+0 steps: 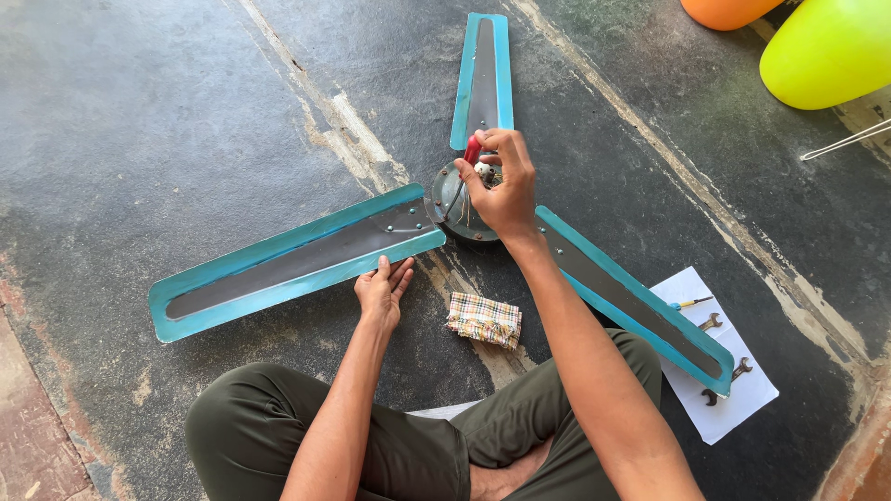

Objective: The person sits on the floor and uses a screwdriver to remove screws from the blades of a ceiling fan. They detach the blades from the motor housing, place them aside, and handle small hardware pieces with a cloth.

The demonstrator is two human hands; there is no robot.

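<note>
Gripping red-handled screwdriver: right hand | left hand flat, fingers open, on teal fan blade

The right hand hides part of the fan hub.

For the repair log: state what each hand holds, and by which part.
Right hand grips a screwdriver by its red handle. Left hand holds nothing; it presses on a fan blade.
</note>
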